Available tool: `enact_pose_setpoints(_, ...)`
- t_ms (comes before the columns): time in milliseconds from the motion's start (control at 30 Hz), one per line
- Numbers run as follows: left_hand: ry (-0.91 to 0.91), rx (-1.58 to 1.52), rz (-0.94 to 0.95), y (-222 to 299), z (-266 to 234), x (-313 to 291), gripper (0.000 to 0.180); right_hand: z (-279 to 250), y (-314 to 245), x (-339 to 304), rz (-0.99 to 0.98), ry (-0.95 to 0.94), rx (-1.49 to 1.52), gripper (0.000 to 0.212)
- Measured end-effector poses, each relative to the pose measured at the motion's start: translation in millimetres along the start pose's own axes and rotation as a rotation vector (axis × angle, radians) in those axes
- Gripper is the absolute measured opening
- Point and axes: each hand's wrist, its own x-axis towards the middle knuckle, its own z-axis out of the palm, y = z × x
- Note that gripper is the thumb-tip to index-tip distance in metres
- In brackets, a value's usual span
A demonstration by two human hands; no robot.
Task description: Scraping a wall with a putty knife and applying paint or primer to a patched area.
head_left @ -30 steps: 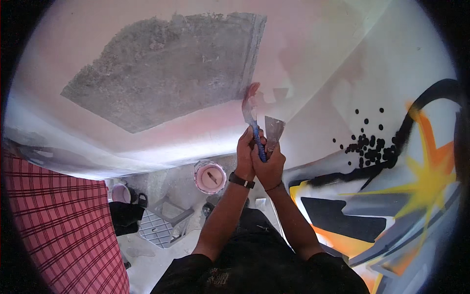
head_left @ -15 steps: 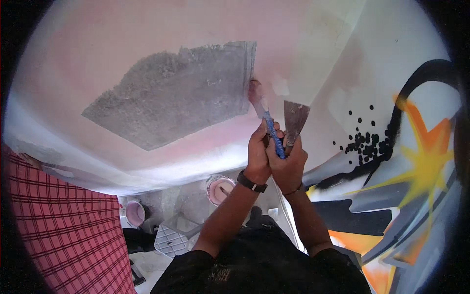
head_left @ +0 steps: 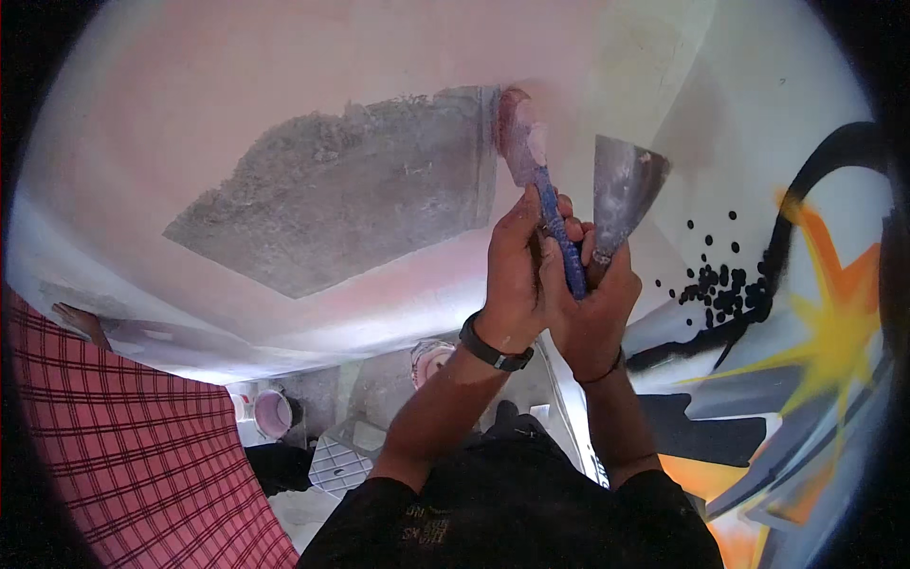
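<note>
My left hand is closed round the blue-wrapped handle of a paintbrush. Its reddish, paint-smeared head meets the wall at the right edge of a rough grey patch. Pressed against the left hand, my right hand grips a putty knife, whose wide, stained metal blade points up and away. The right thumb lies along the lower end of the brush handle. Some fingers of both hands are hidden behind the handles.
Pink-white wall surrounds the patch. A painted mural covers the wall at right. Below stand a pink-stained bucket, another bucket and a grey plastic stool. At left is a person in a red checked garment, one hand near the wall.
Both my hands have moved up and slightly right, carrying the brush up along the patch's right edge and the putty knife with it. More of the other person's hand shows at left.
</note>
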Motion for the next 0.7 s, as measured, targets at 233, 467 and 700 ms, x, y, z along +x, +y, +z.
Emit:
enact_pose_setpoints(233, 0.017, 0.146, 0.104, -9.3, 0.7, 6.5, 0.029, -3.4, 17.7, -0.1, 0.005, 0.017, 0.074, 0.03)
enact_pose_setpoints(467, 0.034, 0.115, 0.15, -9.4, -14.0, 5.2, 0.03, 3.1, 36.1, -9.4, -0.107, -0.036, 0.062, 0.027)
enact_pose_setpoints(700, 0.193, 0.143, 0.133, -16.0, -47.1, 0.1, 0.028, 13.3, 68.8, -22.1, -0.183, -0.091, -0.153, 0.027)
